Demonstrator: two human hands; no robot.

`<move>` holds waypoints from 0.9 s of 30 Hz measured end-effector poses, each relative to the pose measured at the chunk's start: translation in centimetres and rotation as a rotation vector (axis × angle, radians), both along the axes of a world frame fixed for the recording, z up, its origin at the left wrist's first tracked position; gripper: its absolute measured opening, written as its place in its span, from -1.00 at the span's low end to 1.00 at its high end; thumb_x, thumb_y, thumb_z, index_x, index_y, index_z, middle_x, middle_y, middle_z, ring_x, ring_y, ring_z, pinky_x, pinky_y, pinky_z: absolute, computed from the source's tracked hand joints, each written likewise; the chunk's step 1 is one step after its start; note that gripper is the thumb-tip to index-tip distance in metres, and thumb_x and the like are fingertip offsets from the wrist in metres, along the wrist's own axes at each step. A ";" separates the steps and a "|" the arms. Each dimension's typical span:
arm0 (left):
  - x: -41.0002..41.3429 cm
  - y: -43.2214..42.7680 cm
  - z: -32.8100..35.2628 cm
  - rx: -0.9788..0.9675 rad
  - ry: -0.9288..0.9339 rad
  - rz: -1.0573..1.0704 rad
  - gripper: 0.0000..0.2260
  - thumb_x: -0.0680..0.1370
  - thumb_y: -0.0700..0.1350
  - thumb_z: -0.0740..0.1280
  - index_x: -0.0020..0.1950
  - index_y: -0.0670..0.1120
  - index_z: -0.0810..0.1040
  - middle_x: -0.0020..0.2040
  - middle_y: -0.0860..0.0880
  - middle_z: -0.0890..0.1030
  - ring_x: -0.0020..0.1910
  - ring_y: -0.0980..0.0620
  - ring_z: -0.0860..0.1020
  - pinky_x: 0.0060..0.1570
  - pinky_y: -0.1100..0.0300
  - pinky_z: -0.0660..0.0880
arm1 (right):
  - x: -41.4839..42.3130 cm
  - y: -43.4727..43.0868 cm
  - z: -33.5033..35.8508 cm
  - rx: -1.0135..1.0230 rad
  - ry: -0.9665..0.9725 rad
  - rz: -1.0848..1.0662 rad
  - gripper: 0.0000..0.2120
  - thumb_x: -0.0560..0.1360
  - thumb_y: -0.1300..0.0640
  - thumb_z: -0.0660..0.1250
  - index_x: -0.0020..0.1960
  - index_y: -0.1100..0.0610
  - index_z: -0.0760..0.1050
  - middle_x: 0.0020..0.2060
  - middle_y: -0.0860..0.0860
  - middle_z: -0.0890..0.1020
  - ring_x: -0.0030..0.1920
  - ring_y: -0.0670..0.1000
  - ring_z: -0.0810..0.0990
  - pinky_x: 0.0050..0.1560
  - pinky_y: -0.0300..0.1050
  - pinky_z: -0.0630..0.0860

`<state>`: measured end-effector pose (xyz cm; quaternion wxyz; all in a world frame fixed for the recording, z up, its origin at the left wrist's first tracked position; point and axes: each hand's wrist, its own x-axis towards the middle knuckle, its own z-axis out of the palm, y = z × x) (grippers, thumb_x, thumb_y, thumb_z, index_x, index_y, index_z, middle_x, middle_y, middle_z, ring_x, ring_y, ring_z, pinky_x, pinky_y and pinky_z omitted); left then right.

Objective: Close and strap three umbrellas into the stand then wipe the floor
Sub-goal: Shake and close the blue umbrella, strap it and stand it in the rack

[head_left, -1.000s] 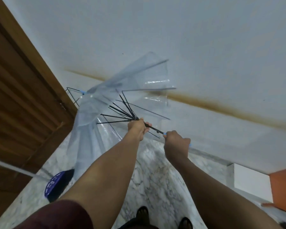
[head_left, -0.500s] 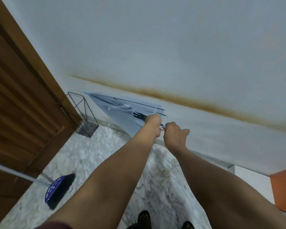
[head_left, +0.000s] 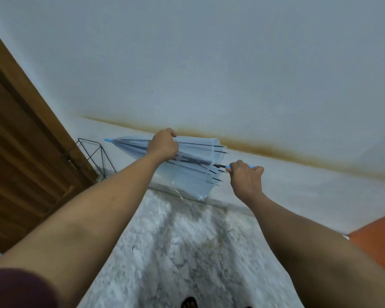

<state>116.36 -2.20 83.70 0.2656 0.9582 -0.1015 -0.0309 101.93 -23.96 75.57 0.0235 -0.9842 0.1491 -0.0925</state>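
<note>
Up by the wall, the left hand [head_left: 163, 145] has its fingers curled round the middle of the clear umbrella [head_left: 193, 172], right over the folded canopy. The right hand [head_left: 246, 176] is gripping the blue handle [head_left: 252, 166] at the far end, so both hands are closed on the same thing. The umbrella's held off the floor, roughly level, with its blue tip [head_left: 107, 140] pointing left at the black wire stand [head_left: 93, 152] in the corner by the wooden door [head_left: 27, 138]. It's not in the stand yet. The canopy looks collapsed but loose, rib ends fanning out near the handle, so I'd call this the gather-and-strap bit. To do it well, I'd keep the handle hand firm and twist the shaft while the left hand smooths the panels one way so they wrap flat. Then find the strap and pull it snug before going in tip first. I think the strap's that little tab [head_left: 180, 195] dangling off the lower edge, but it's blurry. Wet plastic could drip on the marble floor [head_left: 187, 252]. Brands or writing: nothing readable anywhere.
</note>
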 end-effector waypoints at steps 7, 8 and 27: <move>0.4 3.5 -3.0 0.499 -0.056 -0.414 -0.10 0.42 0.16 0.42 0.58 0.09 -0.08 0.58 -0.04 0.00 0.55 -0.16 -0.06 0.42 -0.35 -0.02 | -1.6 -3.7 1.4 0.063 -0.093 0.044 -0.72 0.68 -0.05 0.04 -0.01 0.00 0.49 -0.12 -0.08 0.53 -0.17 0.06 0.50 -0.09 -0.03 0.13; 0.2 3.7 -3.3 0.513 -0.084 -0.451 -0.06 0.39 0.19 0.44 0.58 0.11 -0.10 0.58 -0.05 0.01 0.55 -0.16 -0.06 0.42 -0.36 -0.04 | -1.8 -4.1 1.6 0.078 -0.087 0.046 -0.70 0.67 -0.07 0.03 -0.04 0.01 0.48 -0.13 -0.07 0.55 -0.17 0.09 0.51 -0.11 -0.03 0.16; -3.6 3.4 -3.6 0.706 -0.606 -0.554 -0.11 0.45 -0.28 0.36 0.55 0.10 -0.16 0.55 -0.01 0.19 0.48 -0.15 0.23 0.33 -0.28 0.21 | -2.8 -6.0 5.7 0.499 0.053 -0.118 -0.64 0.38 -0.07 0.11 -0.45 0.17 0.32 -0.52 0.05 0.48 -0.54 0.07 0.39 -0.43 -0.15 0.33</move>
